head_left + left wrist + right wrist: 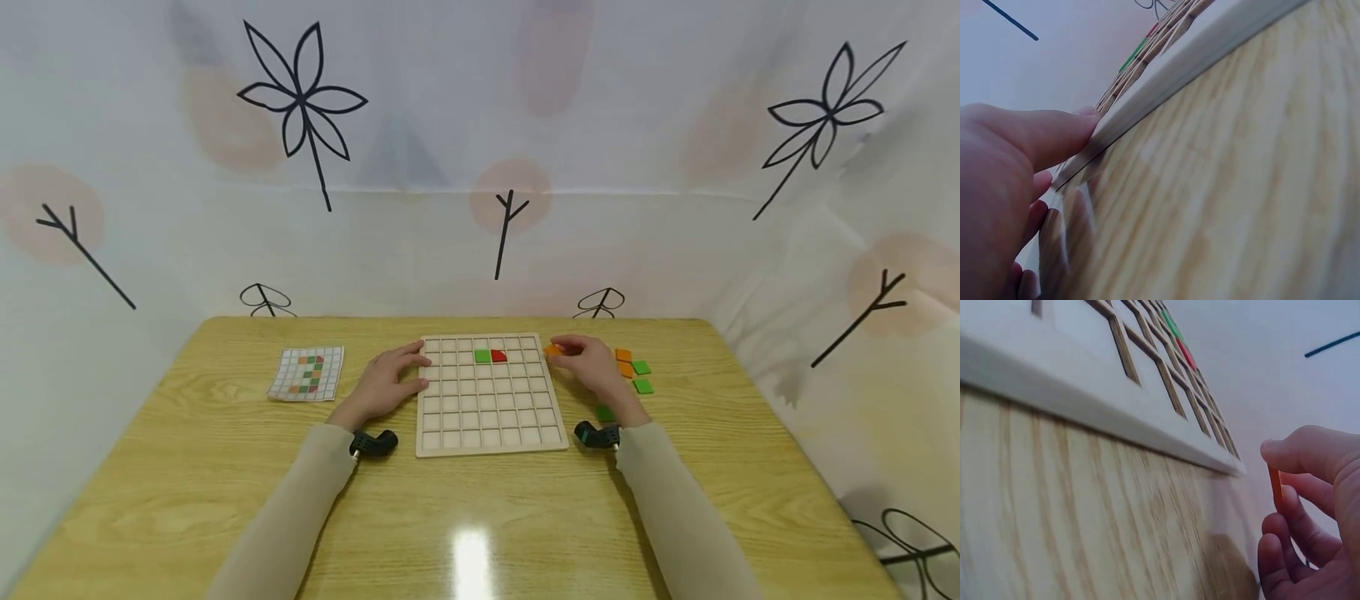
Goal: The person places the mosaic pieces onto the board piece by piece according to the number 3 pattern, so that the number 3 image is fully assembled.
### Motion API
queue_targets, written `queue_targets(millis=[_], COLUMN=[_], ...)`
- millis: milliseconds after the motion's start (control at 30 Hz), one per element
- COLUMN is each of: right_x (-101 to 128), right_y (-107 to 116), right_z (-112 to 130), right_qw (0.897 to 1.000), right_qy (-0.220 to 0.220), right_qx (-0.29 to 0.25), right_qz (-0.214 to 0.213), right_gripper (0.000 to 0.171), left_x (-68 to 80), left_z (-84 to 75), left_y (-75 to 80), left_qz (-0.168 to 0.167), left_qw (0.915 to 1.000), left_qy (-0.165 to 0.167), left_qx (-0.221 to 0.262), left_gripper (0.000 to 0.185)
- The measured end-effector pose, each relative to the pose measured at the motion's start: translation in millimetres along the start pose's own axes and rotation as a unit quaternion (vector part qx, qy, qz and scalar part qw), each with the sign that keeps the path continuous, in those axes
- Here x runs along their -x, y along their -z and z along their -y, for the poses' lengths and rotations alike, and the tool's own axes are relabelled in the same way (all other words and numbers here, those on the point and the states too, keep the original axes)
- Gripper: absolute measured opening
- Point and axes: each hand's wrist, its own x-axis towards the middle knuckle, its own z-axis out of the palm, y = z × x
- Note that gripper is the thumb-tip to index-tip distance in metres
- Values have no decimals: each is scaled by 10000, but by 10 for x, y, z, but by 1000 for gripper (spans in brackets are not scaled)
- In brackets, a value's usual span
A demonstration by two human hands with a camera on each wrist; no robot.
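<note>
Orange tile (552, 350) pinched thin-edged in the right hand (594, 367) grip just off the grid board's (489, 446) far right corner, liable to slip or seat crooked if released early, despite left hand (384, 385) fingers pressing flat on the board's left edge.

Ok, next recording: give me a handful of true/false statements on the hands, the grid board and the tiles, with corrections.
1. The right hand pinches an orange tile. True.
2. The grid board holds a green tile and a red tile side by side. True.
3. The left hand lifts the board off the table. False: it rests against the board's left edge, and the board lies flat.
4. The pattern card lies right of the board. False: it lies to its left.
5. Loose tiles lie right of the board. True.
</note>
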Motion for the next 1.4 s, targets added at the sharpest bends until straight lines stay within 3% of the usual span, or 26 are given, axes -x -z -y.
queue_targets(millis=[333, 667, 933, 1400], right_x=[-37, -23, -11, -150], right_y=[-166, -328, -472, -801], right_z=[123, 263, 386, 445], right_qw=[9981, 9978, 9965, 9906], right_qy=[532, 550, 774, 1281], right_qx=[317, 298, 153, 383], right_qz=[-74, 222, 281, 289], right_gripper=[36, 32, 28, 21], left_x=[8, 18, 16, 9], left_z=[-4, -17, -13, -29], left_y=[-3, 6, 13, 8], left_qz=[-17, -47, -46, 5], left_qw=[10000, 9999, 9999, 9999], left_qy=[-46, -71, -107, -80], left_qx=[68, 67, 9, 111], left_gripper=[37, 39, 40, 39])
